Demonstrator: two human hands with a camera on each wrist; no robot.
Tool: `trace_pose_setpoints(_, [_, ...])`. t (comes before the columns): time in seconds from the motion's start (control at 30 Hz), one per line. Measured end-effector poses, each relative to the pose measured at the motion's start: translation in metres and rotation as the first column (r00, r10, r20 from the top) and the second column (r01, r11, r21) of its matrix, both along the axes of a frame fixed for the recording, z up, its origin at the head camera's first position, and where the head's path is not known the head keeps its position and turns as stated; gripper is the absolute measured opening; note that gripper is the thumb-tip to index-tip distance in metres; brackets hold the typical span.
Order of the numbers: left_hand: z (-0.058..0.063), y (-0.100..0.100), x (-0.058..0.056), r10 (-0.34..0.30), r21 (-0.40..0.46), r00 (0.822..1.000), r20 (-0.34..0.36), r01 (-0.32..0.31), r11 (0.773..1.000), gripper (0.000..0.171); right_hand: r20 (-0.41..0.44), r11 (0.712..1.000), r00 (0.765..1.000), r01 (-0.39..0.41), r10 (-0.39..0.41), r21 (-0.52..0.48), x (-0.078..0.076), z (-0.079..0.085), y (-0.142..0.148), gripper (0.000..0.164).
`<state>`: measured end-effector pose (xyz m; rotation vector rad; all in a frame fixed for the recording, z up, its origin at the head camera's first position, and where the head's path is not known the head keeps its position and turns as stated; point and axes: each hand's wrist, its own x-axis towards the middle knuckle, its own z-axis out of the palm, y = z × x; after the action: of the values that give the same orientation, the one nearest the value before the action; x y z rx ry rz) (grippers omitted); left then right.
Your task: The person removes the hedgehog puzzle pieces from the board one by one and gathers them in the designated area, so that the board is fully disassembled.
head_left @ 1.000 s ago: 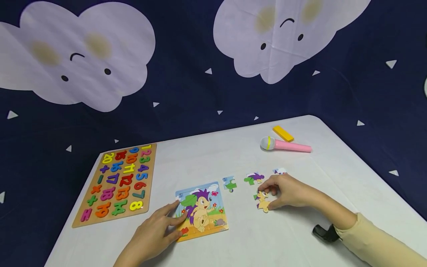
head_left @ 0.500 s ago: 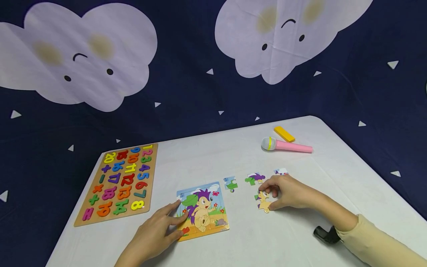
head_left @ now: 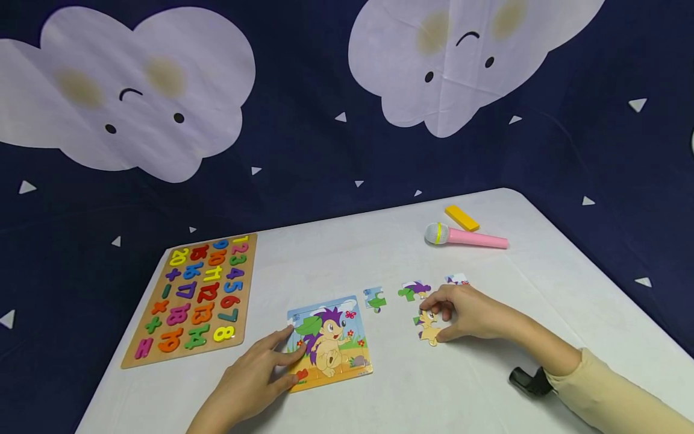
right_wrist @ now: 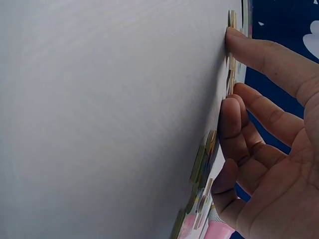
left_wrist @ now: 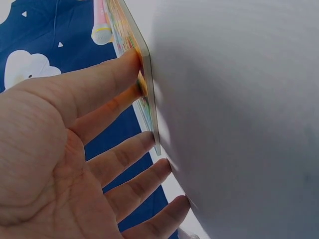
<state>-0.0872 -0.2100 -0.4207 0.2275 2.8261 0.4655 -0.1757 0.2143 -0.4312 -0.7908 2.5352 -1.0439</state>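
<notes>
In the head view a square hedgehog picture puzzle [head_left: 336, 340] lies flat on the white table. My left hand [head_left: 250, 374] rests at its left side, thumb and fingertips on its edge and surface, fingers fairly straight and spread. In the left wrist view the thumb [left_wrist: 107, 79] lies against the board's edge. To the right, my right hand [head_left: 468, 313] pinches a jigsaw piece [head_left: 429, 333] with the hedgehog's face and body between thumb and index finger, at the table surface. A green leaf piece [head_left: 374, 298] and a purple-and-green piece [head_left: 414, 290] lie behind it; another jigsaw piece [head_left: 456, 279] is partly hidden by the right hand.
A wooden number board [head_left: 190, 301] lies on the left. At the back right are a pink toy microphone [head_left: 472, 237] and a yellow block [head_left: 462, 217]. A black object [head_left: 528, 382] sits beneath the right wrist. A dark blue cloud-print cloth [head_left: 298, 120] hangs behind the table.
</notes>
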Motion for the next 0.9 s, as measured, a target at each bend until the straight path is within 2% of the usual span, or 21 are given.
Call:
trace_pose_setpoints(0.53, [0.001,0.000,-0.001,-0.009,0.015,1.000,0.002,0.009,1.000,0.043,0.018,1.000,1.000,-0.016,0.016,0.005,-0.001,0.003,-0.001,0.052])
trace_pose_setpoints(0.9, [0.002,0.002,-0.002,0.025,0.039,1.000,0.005,-0.025,0.999,0.041,-0.020,0.997,0.998,-0.061,0.062,0.050,-0.007,0.010,0.000,0.047])
